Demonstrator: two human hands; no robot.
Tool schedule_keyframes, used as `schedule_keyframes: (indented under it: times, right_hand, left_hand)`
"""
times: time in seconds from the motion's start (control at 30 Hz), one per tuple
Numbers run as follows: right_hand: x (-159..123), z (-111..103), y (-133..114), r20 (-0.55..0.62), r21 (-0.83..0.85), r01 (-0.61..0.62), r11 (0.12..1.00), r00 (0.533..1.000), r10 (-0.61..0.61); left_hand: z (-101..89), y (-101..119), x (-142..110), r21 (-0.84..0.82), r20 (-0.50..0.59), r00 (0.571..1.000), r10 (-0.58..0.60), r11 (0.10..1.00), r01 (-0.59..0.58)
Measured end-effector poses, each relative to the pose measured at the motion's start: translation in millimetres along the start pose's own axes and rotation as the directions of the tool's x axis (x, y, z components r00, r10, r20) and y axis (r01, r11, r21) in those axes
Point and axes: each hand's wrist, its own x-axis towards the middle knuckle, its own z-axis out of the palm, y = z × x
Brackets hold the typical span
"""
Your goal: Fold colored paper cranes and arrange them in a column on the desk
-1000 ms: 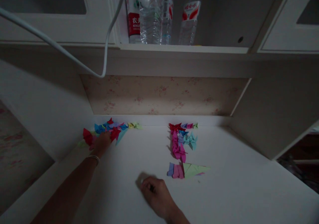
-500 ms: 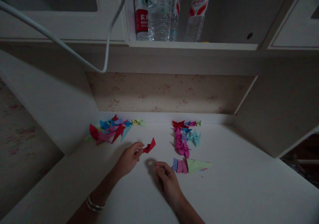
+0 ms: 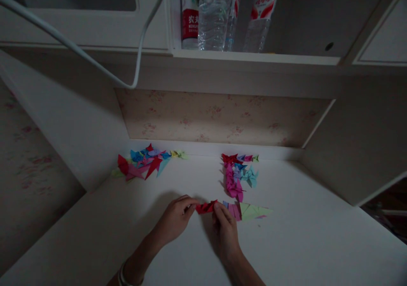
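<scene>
Take the right pile (image 3: 234, 186) as reference for all positions. Note bracelet (image 3: 122, 274) on the left wrist. Note also left hand (image 3: 174, 219) and right hand (image 3: 226, 227) near each other, each with fingertips pinched on one end of red paper (image 3: 206, 207). Locate red paper nearer than the right pile and slightly to its left, over the desk (image 3: 302, 231); impossible to tell exact clearance.

Apply light pressure at the ends only; probably easy to crush along the folds. Better to steady with one hand and adjust with the other than to pull with both. Avoid brushing flat papers (image 3: 253, 211), just in front of the right pile and partly hidden by the right hand; likely to slide.

Check the desk: white, dimly lit, extending to both sides of the right pile. Find left pile (image 3: 139, 170), mixed in colour, well left of the right pile. Above and left of the right pile, observe looped cable (image 3: 138, 61). Above the right pile, find shelf (image 3: 286, 59) with labelled clear bottles (image 3: 214, 21). Beyond the right pile, see floral wallpaper (image 3: 216, 114).
</scene>
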Motion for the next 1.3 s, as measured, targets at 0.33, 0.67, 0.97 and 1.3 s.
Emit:
schedule_keyframes:
  times: [0.33, 0.67, 0.97, 1.3]
  right_hand:
    - [2, -4, 3, -0.065, 0.017, -0.032, 0.999, 0.997, 0.033]
    - [3, -2, 12, -0.015, -0.033, -0.024, 0.999, 1.000, 0.023]
    - [4, 1, 11, 0.130, -0.172, -0.093, 0.981, 0.985, 0.116]
    - [7, 9, 26, 0.118, -0.454, 0.010, 0.891, 0.992, 0.049]
  left_hand:
    - [-3.0, -8, 7, 0.091, 0.039, 0.999, -0.025, 0.996, 0.021]
    - [-22.5, 3, 79, 0.419, 0.162, 0.985, 0.052, 0.900, -0.116]
    - [19.5, 18, 187, 0.366, 0.147, 0.989, 0.017, 0.928, -0.071]
    - [116.8, 56, 297, 0.333, 0.137, 0.986, -0.090, 0.942, 0.040]
